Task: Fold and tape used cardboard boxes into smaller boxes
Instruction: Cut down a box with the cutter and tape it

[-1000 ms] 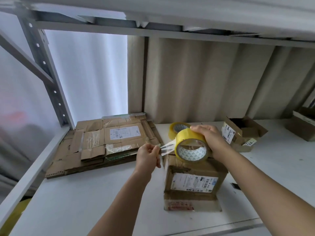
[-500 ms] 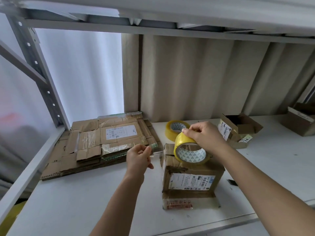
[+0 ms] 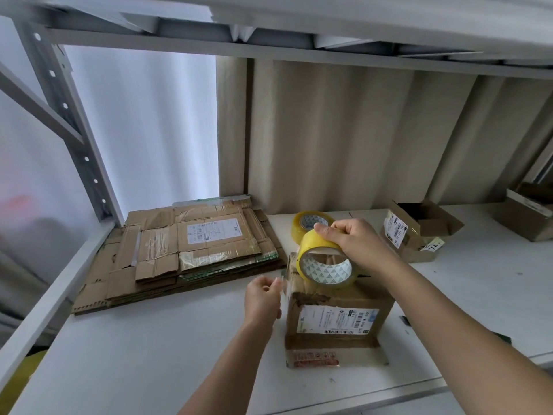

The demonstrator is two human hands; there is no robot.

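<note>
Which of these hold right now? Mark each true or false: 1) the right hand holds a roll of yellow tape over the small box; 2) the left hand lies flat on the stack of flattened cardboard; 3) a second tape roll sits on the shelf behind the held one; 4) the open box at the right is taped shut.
1) True: the right hand grips the yellow tape roll at the top of the small box.
2) False: the left hand is at the small box's left edge, pinching the tape's free end, apart from the flattened cardboard stack.
3) True: the second tape roll sits on the shelf just behind.
4) False: the open box has its flaps up.
</note>
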